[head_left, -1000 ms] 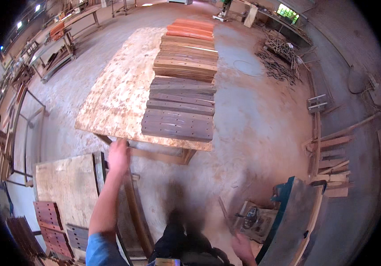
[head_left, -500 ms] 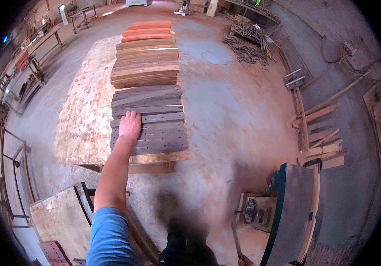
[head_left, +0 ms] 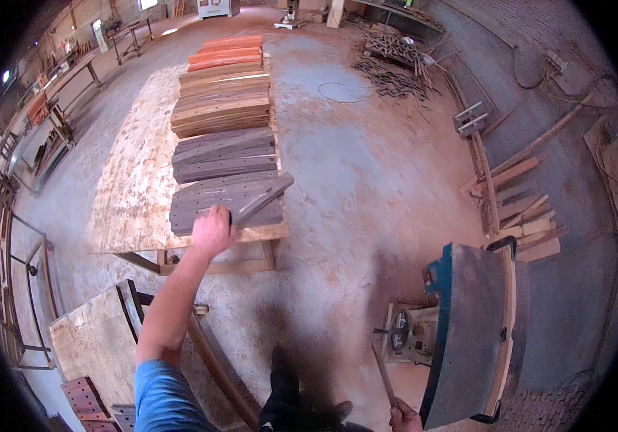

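Note:
My left hand (head_left: 212,229) reaches over the table and is closed on one end of a dark wooden slat (head_left: 266,196). The slat is raised and lies slantwise over a row of similar dark drilled slats (head_left: 197,198), its other end pointing far right. Low in the view, my right hand (head_left: 405,417) is closed around a thin, long stick-like piece (head_left: 382,371) that points up and away. Whether it is wood or metal I cannot tell. Behind the dark slats are brown slats (head_left: 219,115) and orange-red ones (head_left: 226,54).
The slats lie on a pale wooden table (head_left: 125,173). Right of me stands a machine with a flat grey top (head_left: 474,331) and a handwheel (head_left: 400,330). At near left, a board-topped bench (head_left: 97,335) holds reddish drilled pieces (head_left: 86,399). Scrap strips (head_left: 395,65) lie piled far right.
My left hand has picked up a slat from the dark row and swung it at a slant, moving slightly nearer. My right hand and its stick have come further into view.

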Tool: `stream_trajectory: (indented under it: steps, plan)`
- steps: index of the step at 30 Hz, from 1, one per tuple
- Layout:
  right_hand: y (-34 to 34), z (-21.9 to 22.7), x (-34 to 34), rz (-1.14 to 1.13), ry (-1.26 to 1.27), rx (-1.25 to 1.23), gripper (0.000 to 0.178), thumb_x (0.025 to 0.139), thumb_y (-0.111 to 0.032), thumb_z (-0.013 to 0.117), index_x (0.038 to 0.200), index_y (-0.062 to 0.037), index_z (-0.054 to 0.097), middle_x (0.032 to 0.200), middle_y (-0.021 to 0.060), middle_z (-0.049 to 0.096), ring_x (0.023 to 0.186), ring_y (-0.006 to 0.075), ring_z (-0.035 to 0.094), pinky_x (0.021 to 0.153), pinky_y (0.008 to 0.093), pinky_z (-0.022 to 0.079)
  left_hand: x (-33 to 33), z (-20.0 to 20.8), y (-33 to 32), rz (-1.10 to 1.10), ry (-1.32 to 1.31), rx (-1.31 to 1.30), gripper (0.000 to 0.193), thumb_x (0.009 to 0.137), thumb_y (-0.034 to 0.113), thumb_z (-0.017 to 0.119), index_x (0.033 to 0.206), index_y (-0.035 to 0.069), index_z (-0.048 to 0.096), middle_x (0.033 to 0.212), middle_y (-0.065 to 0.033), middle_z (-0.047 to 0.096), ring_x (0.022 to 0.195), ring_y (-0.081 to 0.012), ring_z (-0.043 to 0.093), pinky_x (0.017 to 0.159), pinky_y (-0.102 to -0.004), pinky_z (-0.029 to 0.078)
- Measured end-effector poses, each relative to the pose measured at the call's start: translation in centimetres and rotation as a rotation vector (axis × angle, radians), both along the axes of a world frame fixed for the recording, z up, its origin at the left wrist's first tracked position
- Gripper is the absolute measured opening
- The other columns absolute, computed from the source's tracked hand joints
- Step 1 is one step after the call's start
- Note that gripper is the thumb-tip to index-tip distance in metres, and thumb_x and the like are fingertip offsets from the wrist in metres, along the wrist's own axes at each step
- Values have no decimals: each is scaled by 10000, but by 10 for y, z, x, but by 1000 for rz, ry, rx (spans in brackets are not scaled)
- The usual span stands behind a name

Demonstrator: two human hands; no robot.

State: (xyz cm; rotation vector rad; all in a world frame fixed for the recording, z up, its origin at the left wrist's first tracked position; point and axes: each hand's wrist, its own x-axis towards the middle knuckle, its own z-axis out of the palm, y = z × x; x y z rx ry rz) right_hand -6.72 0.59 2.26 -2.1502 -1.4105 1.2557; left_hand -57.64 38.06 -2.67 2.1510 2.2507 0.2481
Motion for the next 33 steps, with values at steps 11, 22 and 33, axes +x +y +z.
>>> stream_trajectory:
  steps: [11, 22, 33]
  plan:
    - [-128, 18, 154, -113, 123, 88, 348, 944, -143, 550, 1270, -23, 582, 747, 22, 582, 658, 101, 543, 619, 264, 478, 308, 35, -266, 105, -1677, -315, 392, 941, 417, 521, 998, 30, 530, 881, -132, 668, 661, -210, 643, 617, -352, 526]
    - [-305, 13, 307, -557, 236, 130, 400, 952, -159, 561, 1326, -18, 545, 713, 25, 581, 639, 85, 536, 616, 255, 479, 565, 5, -390, 86, -1525, -171, 345, 946, 217, 540, 1212, -2, 548, 868, -42, 608, 744, -115, 539, 689, -281, 458]
    - [-386, 10, 333, -747, 292, 124, 410, 962, -177, 553, 1343, -25, 534, 716, -5, 555, 637, 81, 522, 596, 255, 463, 677, -4, -417, 24, -1626, -561, 278, 922, 193, 564, 1078, -30, 620, 887, -59, 627, 811, -147, 560, 732, -295, 450]
